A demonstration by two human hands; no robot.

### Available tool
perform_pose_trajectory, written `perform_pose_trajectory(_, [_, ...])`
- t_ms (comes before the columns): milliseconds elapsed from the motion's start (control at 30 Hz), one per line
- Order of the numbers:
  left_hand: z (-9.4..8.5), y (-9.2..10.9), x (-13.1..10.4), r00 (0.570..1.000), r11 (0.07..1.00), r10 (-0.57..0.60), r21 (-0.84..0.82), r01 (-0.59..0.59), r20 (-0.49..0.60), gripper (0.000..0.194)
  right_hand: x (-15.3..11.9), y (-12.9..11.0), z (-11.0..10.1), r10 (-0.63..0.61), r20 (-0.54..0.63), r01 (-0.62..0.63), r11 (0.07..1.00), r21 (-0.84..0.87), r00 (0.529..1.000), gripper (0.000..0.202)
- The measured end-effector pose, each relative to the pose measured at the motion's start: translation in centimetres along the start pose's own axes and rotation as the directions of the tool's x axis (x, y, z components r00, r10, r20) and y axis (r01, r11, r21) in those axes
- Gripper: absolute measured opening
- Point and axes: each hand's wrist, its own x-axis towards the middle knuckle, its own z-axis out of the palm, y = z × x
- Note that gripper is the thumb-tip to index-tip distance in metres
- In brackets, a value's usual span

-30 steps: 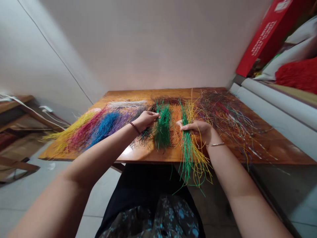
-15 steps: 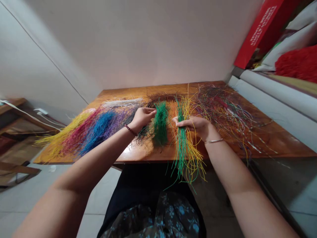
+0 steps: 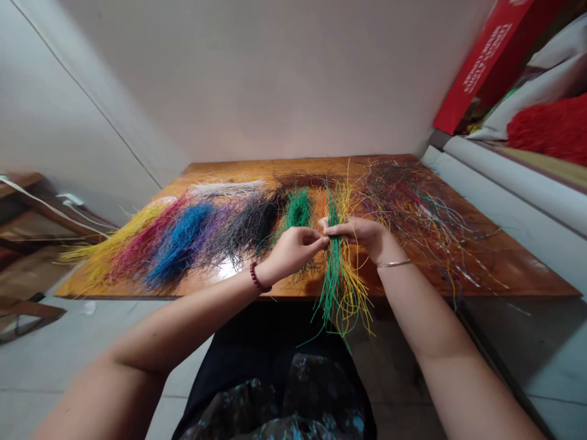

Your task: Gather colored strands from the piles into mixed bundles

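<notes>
My right hand (image 3: 358, 233) is closed round a bundle of green strands (image 3: 334, 263) and yellow strands (image 3: 355, 287), whose ends hang past the table's front edge. Thumb and fingers pinched, my left hand (image 3: 300, 247) meets the bundle at the right hand's fingertips; whatever lies in that pinch is too small to make out. Behind the left hand a pile of green strands (image 3: 298, 208) lies on the table. Black strands (image 3: 250, 226) spread just left of it.
Piles of blue (image 3: 183, 235), red (image 3: 147, 238) and yellow strands (image 3: 110, 250) lie along the left of the wooden table (image 3: 518, 269). White strands (image 3: 227, 188) lie behind. A mixed tangle (image 3: 413, 201) covers the right side. A red box (image 3: 481, 67) stands at the upper right.
My left hand has moved from beside the green pile, right and toward me, to meet the right hand at the bundle. The right hand keeps its hold in nearly the same place.
</notes>
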Motion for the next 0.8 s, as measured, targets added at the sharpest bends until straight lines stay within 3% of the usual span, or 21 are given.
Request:
perform_pose_trajectory(200, [-0.4,0.8,-0.8,0.997,0.996,0.066,0.068,-0.063,-0.031,0.033,-0.1,-0.1,-0.1,0.037,-0.044,-0.035,0.999,0.033,0.998,0.022])
perform_pose_trajectory(433, [-2.7,1.6,-3.3,0.997,0.993,0.068,0.095,-0.07,0.02,0.03,-0.3,-0.8,0.3,0.086,-0.16,-0.078,0.995,0.057,0.983,0.023])
perform_pose_trajectory(633, [-5.7,1.5,-7.5,0.999,0.996,-0.022,0.088,0.018,0.042,0.033,-0.1,-0.2,-0.1,0.091,-0.191,-0.067,0.99,0.125,0.977,0.025])
perform_pose_trajectory(800, [-8.5,1.4,-10.8,0.992,0.989,-0.117,0.084,0.12,-0.042,0.032,0.0,0.4,-0.3,0.087,-0.251,-0.06,0.992,0.115,0.964,0.026])
